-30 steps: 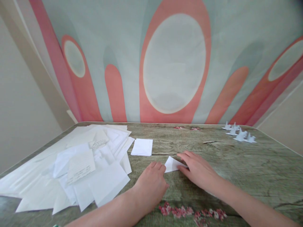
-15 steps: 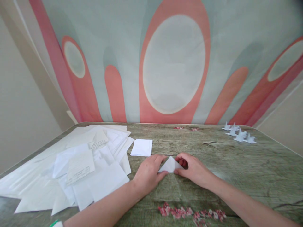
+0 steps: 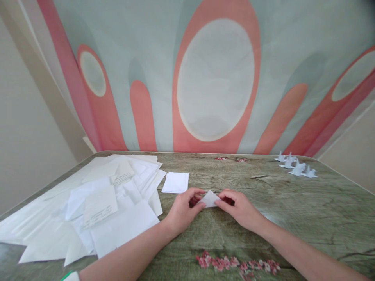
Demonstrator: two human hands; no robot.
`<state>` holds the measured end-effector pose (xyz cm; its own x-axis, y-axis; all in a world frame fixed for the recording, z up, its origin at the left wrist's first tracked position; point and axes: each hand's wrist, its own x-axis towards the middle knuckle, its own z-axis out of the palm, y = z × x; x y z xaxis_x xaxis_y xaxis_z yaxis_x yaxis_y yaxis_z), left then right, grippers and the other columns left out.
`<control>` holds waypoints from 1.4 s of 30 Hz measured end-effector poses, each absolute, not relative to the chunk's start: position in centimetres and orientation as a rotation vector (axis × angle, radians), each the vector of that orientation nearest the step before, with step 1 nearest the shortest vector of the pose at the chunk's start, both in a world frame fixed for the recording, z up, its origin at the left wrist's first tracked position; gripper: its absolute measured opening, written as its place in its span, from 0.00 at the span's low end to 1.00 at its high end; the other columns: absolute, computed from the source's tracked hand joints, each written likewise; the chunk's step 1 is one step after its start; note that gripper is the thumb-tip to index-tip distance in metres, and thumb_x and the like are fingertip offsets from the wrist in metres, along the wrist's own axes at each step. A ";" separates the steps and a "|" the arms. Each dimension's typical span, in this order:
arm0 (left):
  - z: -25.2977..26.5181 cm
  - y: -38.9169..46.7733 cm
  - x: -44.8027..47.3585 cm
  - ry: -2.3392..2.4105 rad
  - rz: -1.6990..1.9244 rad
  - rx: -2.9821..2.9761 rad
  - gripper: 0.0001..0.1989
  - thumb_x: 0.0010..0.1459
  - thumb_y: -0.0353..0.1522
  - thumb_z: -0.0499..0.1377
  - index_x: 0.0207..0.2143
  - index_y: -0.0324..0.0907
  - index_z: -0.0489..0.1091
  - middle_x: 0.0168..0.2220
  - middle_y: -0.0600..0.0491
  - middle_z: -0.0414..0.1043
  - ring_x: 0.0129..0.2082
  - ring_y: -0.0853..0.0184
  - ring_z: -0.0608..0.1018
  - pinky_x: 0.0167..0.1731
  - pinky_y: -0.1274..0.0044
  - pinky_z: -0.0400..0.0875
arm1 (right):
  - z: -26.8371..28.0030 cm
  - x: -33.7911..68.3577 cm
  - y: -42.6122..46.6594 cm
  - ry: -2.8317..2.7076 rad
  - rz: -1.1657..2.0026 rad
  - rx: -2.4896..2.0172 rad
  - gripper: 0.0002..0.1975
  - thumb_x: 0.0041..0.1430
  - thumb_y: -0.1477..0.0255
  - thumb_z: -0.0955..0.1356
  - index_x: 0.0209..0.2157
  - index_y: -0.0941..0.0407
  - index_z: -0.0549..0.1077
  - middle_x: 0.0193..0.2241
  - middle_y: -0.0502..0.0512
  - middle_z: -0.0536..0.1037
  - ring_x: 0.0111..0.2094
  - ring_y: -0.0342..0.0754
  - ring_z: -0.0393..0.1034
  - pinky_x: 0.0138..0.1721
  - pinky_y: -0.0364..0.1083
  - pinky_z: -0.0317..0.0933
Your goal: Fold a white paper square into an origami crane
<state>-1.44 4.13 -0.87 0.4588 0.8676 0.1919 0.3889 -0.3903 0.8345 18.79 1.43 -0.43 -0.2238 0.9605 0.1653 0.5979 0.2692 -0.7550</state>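
Observation:
A small folded piece of white paper (image 3: pixel 210 199) shows as a triangle between my hands, its point facing away from me. My left hand (image 3: pixel 184 208) pinches its left corner between thumb and curled fingers. On the other side my right hand (image 3: pixel 238 207) grips the right corner in the same way. The fingertips behind the paper are partly hidden. Just beyond my left hand lies a neat stack of square white paper (image 3: pixel 175 182).
Loose white sheets (image 3: pixel 125 226) spread in a large pile over the left of the wood-patterned table (image 3: pixel 307 218). Several folded paper cranes (image 3: pixel 298 168) stand at the far right. A printed cloth backdrop (image 3: pixel 161 58) hangs behind the table's back edge.
Both hands have lifted slightly and shifted, with the thumbs now higher on the paper. The folded paper has moved a little away from me and looks smaller.

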 end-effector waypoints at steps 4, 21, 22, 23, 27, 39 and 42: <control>-1.1 4.3 -1.5 1.044 0.870 1.918 0.10 0.55 0.29 0.55 0.40 0.40 0.68 0.31 0.53 0.72 0.30 0.69 0.73 0.33 0.78 0.68 | -0.4 18.8 1.5 -1.884 0.793 -1.416 0.11 0.57 0.65 0.63 0.25 0.57 0.70 0.23 0.48 0.68 0.26 0.43 0.61 0.29 0.42 0.53; -1.5 4.9 -1.6 0.980 1.028 1.971 0.11 0.58 0.29 0.53 0.41 0.42 0.72 0.32 0.52 0.69 0.33 0.68 0.71 0.34 0.77 0.64 | -1.9 18.5 1.5 -1.608 1.015 -1.169 0.12 0.56 0.69 0.65 0.42 0.54 0.61 0.31 0.49 0.69 0.32 0.44 0.65 0.34 0.44 0.59; -1.5 4.9 -1.7 0.977 1.034 1.974 0.11 0.58 0.29 0.53 0.41 0.42 0.72 0.32 0.52 0.69 0.33 0.68 0.71 0.34 0.77 0.64 | -2.0 18.4 1.5 -1.613 1.011 -1.170 0.12 0.56 0.69 0.65 0.41 0.54 0.61 0.30 0.49 0.69 0.32 0.44 0.65 0.33 0.44 0.58; -1.5 4.9 -1.7 0.977 1.038 1.971 0.11 0.58 0.29 0.53 0.41 0.42 0.72 0.32 0.52 0.69 0.33 0.68 0.71 0.34 0.77 0.64 | -2.0 18.4 1.5 -1.620 1.010 -1.175 0.11 0.55 0.69 0.66 0.40 0.54 0.61 0.29 0.49 0.69 0.31 0.44 0.64 0.33 0.44 0.58; -1.6 4.9 -1.7 0.980 1.047 1.952 0.10 0.58 0.29 0.53 0.40 0.42 0.72 0.32 0.52 0.69 0.32 0.68 0.71 0.33 0.77 0.64 | -2.0 18.4 1.3 -1.667 0.993 -1.219 0.10 0.55 0.70 0.66 0.38 0.54 0.63 0.28 0.48 0.69 0.30 0.44 0.64 0.32 0.44 0.58; -1.5 4.8 -1.6 0.946 1.062 1.963 0.10 0.58 0.28 0.54 0.40 0.43 0.72 0.33 0.52 0.69 0.33 0.68 0.71 0.33 0.78 0.64 | -1.7 18.4 1.1 -1.767 0.731 -1.161 0.07 0.54 0.73 0.66 0.36 0.54 0.67 0.33 0.51 0.67 0.31 0.43 0.64 0.33 0.44 0.59; -1.5 4.7 -1.6 0.938 1.063 1.960 0.10 0.58 0.28 0.54 0.40 0.43 0.72 0.33 0.52 0.68 0.33 0.68 0.71 0.32 0.78 0.64 | -2.1 18.4 1.3 -1.666 0.757 -1.226 0.13 0.53 0.72 0.67 0.41 0.54 0.63 0.29 0.49 0.68 0.30 0.44 0.65 0.33 0.44 0.60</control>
<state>-1.56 4.69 -1.47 0.3990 0.8406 0.3664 0.2590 -0.4866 0.8343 18.45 1.30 -2.11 -0.0983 0.9470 0.3060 0.3924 0.3194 -0.8625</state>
